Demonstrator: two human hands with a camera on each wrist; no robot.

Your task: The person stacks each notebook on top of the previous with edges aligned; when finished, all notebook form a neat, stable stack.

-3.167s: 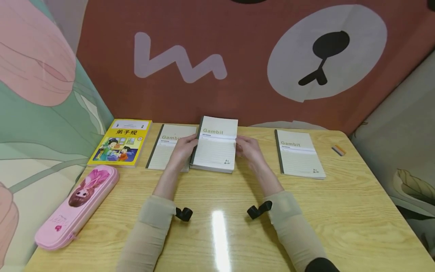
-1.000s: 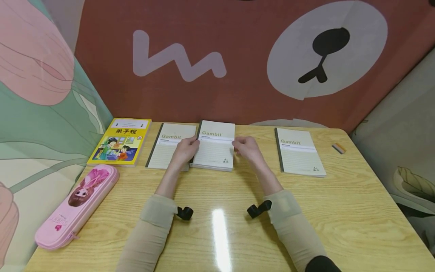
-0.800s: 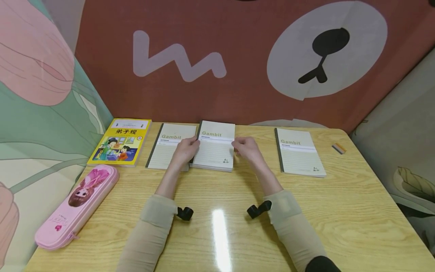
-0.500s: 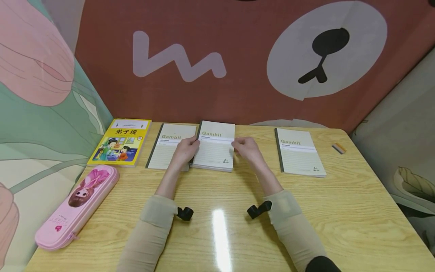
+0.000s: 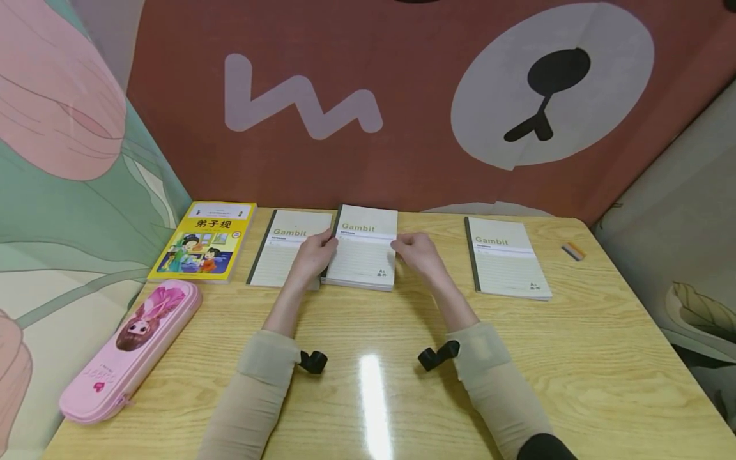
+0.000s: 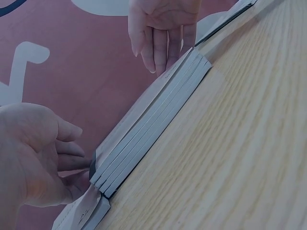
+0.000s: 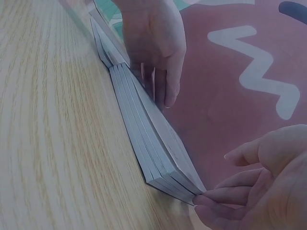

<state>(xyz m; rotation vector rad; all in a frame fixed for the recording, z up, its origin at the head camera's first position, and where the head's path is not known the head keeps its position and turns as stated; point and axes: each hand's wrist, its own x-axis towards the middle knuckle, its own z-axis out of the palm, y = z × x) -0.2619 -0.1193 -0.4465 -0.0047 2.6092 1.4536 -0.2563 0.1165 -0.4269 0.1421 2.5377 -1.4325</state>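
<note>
Fingers of left hand [image 5: 313, 254] loosely extended, touching spine edge of notebook stack [image 5: 367, 252]; fingers of right hand [image 5: 420, 253] likewise extended, tips on its opposite edge. Stack sits flat on worktop [image 5: 345, 322] between both hands, just beside left-side notebook [image 5: 280, 265].

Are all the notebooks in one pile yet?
Not all. Done: the middle stack already has several notebooks on top of each other. In hand: the left hand and right hand touch its opposite sides, perhaps straightening it. To do: the left notebook and right notebook lie outside it, so maybe those need adding.
</note>
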